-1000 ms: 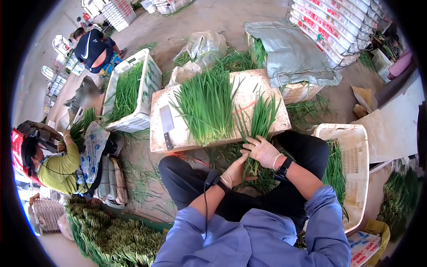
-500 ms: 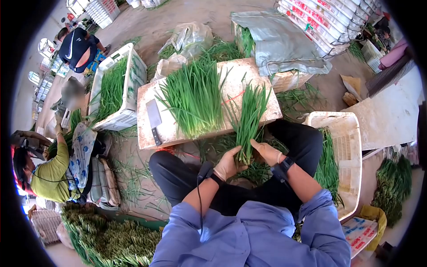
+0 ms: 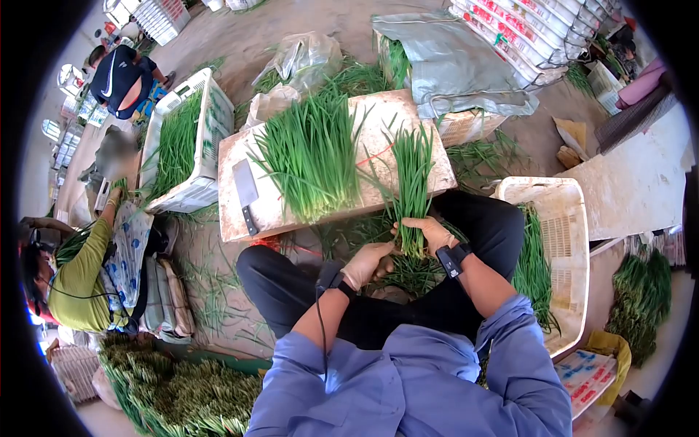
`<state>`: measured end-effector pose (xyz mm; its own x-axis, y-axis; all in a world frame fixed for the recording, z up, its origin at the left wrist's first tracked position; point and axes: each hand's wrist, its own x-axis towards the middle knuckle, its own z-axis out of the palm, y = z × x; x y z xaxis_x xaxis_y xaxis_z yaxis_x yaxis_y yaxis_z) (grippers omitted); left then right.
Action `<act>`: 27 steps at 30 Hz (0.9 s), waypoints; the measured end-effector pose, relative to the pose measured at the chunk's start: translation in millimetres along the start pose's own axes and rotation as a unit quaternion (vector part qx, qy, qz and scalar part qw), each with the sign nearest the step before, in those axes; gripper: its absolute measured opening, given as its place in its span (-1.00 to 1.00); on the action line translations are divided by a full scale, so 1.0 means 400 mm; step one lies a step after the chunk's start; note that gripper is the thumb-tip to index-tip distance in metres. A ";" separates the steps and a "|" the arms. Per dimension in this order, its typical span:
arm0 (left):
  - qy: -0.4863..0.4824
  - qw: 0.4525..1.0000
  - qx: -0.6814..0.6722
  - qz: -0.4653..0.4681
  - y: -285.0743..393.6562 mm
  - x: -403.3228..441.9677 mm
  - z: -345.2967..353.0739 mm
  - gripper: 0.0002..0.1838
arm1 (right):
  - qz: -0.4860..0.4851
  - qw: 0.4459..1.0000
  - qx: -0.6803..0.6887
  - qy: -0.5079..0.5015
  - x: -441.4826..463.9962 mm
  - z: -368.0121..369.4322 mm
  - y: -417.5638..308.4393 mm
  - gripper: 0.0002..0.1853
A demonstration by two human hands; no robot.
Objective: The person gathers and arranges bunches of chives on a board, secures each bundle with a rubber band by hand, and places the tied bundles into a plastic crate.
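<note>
Green bunch [image 3: 413,175], its upper part over the worktop [image 3: 380,109], its lower end pinched in my right grip [image 3: 429,231]. My left grip [image 3: 370,264] is just beside that lower end; I cannot tell whether it is spread or pressed together. A pile [image 3: 309,164] and a knife [image 3: 245,186] lie left of the bunch.

Held bundle [image 3: 413,171]: green leaves, paler stalk ends. Desk [image 3: 386,111]: white, mottled with brown stains. Leaf pile [image 3: 307,160] on desk: green, fading to whitish green at near end. Knife [image 3: 246,188]: silver-grey blade, black handle. Far-right sheet [image 3: 466,65]: grey. Far-right stacked crates [image 3: 520,33]: white, red markings. Near shirt [image 3: 429,379]: plain blue. Left co-worker's sleeve [image 3: 96,251]: yellow-green.
</note>
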<state>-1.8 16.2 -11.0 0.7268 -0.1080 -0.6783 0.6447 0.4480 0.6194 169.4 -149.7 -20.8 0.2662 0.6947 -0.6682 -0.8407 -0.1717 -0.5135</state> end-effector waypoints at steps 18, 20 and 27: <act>0.213 0.695 0.490 0.481 -0.013 -0.036 0.137 -0.66 | -0.112 0.988 -0.061 0.082 0.031 0.023 0.048 -0.79; 0.209 0.684 0.504 0.484 -0.025 -0.019 0.134 -0.89 | -0.096 0.989 -0.051 0.100 0.029 0.032 0.047 -0.79; -0.061 0.943 0.290 0.154 0.005 -0.071 0.042 -0.86 | -0.052 0.995 0.016 0.079 -0.002 0.000 -0.033 -0.76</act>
<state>-17.2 5.6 16.3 0.8996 -0.1691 -0.4026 0.3943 -0.0815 0.9154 180.4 -147.9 -13.7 0.4209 0.5890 -0.6899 -0.8189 -0.0804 -0.5683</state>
